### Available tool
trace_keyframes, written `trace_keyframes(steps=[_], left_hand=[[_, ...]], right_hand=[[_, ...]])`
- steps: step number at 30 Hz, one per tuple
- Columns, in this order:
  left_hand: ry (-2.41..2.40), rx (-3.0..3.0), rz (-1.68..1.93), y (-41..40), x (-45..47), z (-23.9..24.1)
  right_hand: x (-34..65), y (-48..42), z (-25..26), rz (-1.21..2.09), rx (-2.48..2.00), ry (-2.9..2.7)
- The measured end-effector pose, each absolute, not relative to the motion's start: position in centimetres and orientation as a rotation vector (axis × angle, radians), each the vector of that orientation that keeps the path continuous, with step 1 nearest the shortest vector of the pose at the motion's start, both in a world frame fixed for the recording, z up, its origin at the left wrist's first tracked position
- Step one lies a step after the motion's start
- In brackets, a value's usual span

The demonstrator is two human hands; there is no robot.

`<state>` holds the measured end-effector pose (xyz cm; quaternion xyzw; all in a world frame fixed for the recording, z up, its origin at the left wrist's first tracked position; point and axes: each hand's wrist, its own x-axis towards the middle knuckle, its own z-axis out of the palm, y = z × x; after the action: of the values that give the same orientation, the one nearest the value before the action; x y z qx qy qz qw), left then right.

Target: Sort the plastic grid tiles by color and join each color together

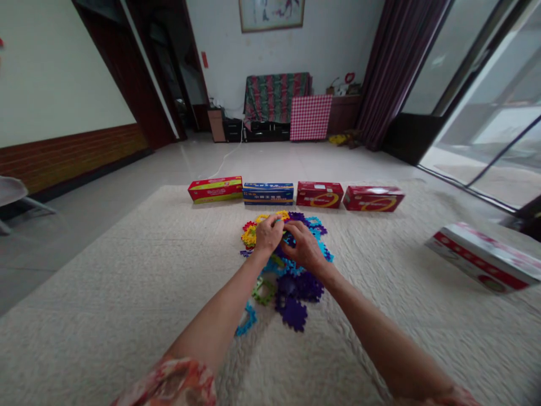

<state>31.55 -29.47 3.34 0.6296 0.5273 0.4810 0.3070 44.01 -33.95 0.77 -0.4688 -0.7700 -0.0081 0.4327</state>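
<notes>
A pile of colourful toothed plastic pieces (291, 282) lies on a beige rug (127, 293): purple, blue, green, yellow and red ones. Both my hands meet over the far part of the pile. My left hand (268, 232) is curled, its fingers pinched on a small piece near the yellow ones (250, 235). My right hand (305, 245) is also closed, fingertips touching the same spot at a dark blue-green piece (288, 238). What exactly each hand grips is too small to name.
A row of boxes stands beyond the pile: yellow-red (215, 189), blue (268, 193), and two red ones (319, 194) (372, 198). Another red-white box (482, 256) lies at the right. Bare tiled floor surrounds the rug; a chair leg (25, 200) is far left.
</notes>
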Motion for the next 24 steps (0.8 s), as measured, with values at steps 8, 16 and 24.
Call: trace_keyframes(steps=[8,16,24], left_hand=[[1.449,1.765,1.042,-27.4,31.3,4.8],[1.502,1.72,1.208,-33.4,24.5,2.1],[1.317,1.993,1.096,-40.2,19.8,-4.0]], right_hand=[[46.5,-31.4,0.1,-0.011,-1.32,-1.932],[45.0,-39.8,0.5,-0.03,-1.248,-1.998],[42.3,-47.4,-1.9,0.001,-1.348,-2.215]])
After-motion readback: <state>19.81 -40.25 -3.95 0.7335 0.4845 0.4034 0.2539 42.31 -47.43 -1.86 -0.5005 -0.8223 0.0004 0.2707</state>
